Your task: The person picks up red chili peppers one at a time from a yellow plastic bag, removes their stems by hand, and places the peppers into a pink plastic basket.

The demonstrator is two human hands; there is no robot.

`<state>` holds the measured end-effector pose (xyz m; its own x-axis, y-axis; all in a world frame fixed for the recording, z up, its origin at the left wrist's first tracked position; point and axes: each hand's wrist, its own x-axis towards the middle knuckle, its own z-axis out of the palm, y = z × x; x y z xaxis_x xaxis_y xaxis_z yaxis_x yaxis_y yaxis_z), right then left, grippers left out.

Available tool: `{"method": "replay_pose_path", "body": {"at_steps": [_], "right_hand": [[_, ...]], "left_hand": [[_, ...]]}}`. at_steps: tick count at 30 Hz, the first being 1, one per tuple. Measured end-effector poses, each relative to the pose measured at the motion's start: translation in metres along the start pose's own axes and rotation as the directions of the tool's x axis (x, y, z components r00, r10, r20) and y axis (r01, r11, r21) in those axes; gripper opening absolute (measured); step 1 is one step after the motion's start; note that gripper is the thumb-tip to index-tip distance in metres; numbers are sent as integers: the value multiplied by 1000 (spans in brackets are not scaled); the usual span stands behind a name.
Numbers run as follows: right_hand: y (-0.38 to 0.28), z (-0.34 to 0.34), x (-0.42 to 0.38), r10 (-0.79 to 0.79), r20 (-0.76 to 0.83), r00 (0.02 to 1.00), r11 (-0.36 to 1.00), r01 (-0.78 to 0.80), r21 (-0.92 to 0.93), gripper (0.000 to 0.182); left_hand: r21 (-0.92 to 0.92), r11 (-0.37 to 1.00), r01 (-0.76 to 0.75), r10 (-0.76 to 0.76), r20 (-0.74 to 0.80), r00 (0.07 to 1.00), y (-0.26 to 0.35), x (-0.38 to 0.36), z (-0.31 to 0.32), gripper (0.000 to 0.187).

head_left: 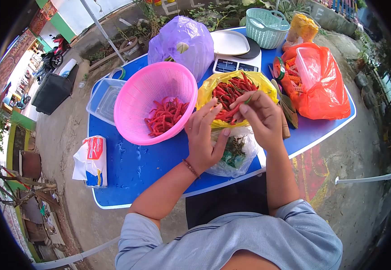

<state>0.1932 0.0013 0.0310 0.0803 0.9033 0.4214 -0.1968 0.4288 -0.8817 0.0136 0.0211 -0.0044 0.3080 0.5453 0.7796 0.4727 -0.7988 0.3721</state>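
Over a yellow plastic bag (267,83) full of red chilies (231,90), my two hands are close together. My right hand (267,119) pinches a red chili (231,114) near its green stem, between thumb and fingers. My left hand (204,137) is at the bag's near left side, with its thumb apart from its curved fingers and nothing visible gripped. Left of it sits a pink mesh basket (130,105) with a heap of red chilies (166,116) inside. Below my hands is a clear plastic bag (236,164) with dark green stem scraps.
On the blue table (128,175) are a tissue pack (94,162), a clear container (107,103), a purple bag (182,45), a scale (236,65) bearing a white tray (229,42), a green basket (267,29) and an orange bag (321,90). A brown wooden handle lies beside my right wrist.
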Motion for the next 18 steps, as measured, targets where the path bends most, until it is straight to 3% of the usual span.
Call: {"method": "replay_pose_path", "body": {"at_steps": [3, 6, 9, 12, 14, 18], "right_hand": [[0, -8, -3, -11, 155, 988, 985, 38, -169, 13], [-7, -15, -2, -132, 209, 969, 924, 197, -329, 12], [-18, -23, -4, -94, 161, 982, 893, 155, -422, 11], [-29, -29, -7, -9, 154, 988, 744, 109, -660, 10], [-26, -29, -7, -81, 131, 988, 698, 150, -701, 11], [-19, -29, -5, -213, 152, 965, 673, 257, -693, 10]], "left_hand": [[-13, 999, 38, -37, 41, 998, 1, -1, -1, 34], [-12, 998, 56, -55, 71, 996, 2, 0, -3, 23], [2, 1000, 12, -12, 5, 1000, 4, 2, -1, 19], [-57, 998, -4, 3, -23, 1000, 5, -3, 3, 18], [-85, 996, 7, -9, -20, 1000, 8, -5, 4, 21], [7, 936, -351, 350, -83, 933, 3, -13, 6, 36]]}}
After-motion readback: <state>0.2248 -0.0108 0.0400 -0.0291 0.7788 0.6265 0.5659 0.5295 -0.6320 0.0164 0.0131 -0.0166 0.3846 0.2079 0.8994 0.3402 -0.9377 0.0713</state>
